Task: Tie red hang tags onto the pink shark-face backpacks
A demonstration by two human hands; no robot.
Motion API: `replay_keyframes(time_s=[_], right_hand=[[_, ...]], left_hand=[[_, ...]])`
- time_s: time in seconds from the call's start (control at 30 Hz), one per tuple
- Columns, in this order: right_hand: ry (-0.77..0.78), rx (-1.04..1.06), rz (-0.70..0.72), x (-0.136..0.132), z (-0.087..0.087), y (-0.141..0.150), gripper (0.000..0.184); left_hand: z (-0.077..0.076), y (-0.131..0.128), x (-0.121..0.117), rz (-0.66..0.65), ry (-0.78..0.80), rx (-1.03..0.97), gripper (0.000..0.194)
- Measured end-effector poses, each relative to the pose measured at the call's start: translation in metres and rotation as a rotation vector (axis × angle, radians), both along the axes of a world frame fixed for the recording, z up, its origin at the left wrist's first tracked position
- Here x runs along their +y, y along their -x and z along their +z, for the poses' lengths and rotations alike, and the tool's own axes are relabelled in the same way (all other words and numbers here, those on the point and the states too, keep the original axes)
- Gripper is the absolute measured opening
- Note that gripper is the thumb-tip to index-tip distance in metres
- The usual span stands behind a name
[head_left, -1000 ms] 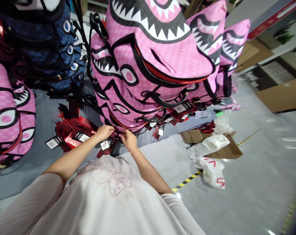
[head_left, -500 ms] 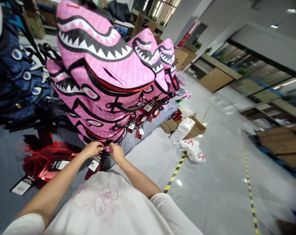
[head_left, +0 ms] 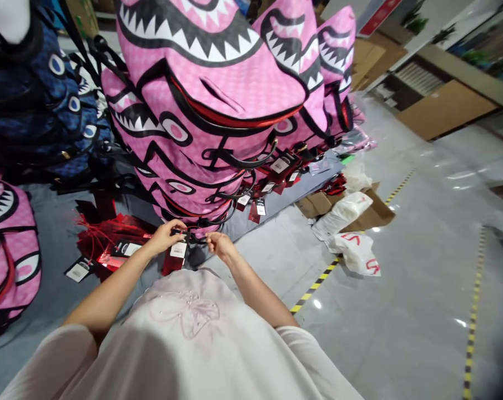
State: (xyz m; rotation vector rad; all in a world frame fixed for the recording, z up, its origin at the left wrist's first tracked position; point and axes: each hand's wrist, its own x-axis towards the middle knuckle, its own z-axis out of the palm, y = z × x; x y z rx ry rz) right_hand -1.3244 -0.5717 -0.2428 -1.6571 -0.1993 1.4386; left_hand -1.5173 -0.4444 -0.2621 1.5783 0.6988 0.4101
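Pink bags (head_left: 230,105) with shark-mouth print are stacked in front of me, their black handles facing my side. At the foot of the stack my left hand (head_left: 165,238) is closed at the upper end of a black-and-white hang tag (head_left: 179,248), with dark red film hanging below it. Just to the right, my right hand (head_left: 221,246) pinches beside the lowest bag's black handle (head_left: 199,240); what lies between its fingertips is too small to make out. More red-film hang tags (head_left: 118,239) lie in a heap left of my left hand.
Blue bags (head_left: 39,111) are piled at the left, with another pink bag (head_left: 24,266) nearer me. The grey-covered table (head_left: 64,316) ends at my right. Beyond it, white plastic bags (head_left: 353,253) and an opened cardboard box (head_left: 370,214) lie on the floor by striped tape.
My hands have moved apart from their close pinch at the lowest handle. My left hand now has the hang tag. The view has tilted down, bringing the near-left pink bag in.
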Motion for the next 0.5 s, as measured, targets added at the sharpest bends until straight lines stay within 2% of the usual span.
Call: replay_keyframes(time_s=[0.07, 0.13, 0.23, 0.33, 0.4, 0.5], right_hand=[[0.003, 0.115, 0.04, -0.002, 0.003, -0.002, 0.011], [-0.021, 0.243, 0.061, -0.002, 0.004, 0.0, 0.017], [-0.097, 0.345, 0.068, 0.001, 0.002, 0.006, 0.028], [-0.159, 0.235, 0.047, 0.007, -0.001, 0.013, 0.036], [-0.191, 0.119, 0.017, 0.011, -0.004, 0.018, 0.038], [-0.218, -0.001, -0.024, 0.015, -0.008, 0.026, 0.039]], left_hand=[[-0.004, -0.002, -0.005, 0.135, -0.156, 0.051, 0.02], [-0.004, -0.005, -0.009, 0.168, -0.33, 0.059, 0.018], [0.0, -0.008, -0.016, 0.011, -0.687, 0.058, 0.016], [0.004, -0.01, -0.024, -0.131, -0.969, 0.102, 0.01], [0.004, -0.012, -0.029, -0.101, -1.01, 0.115, 0.01], [0.003, -0.016, -0.032, 0.016, -0.878, 0.104, 0.016]])
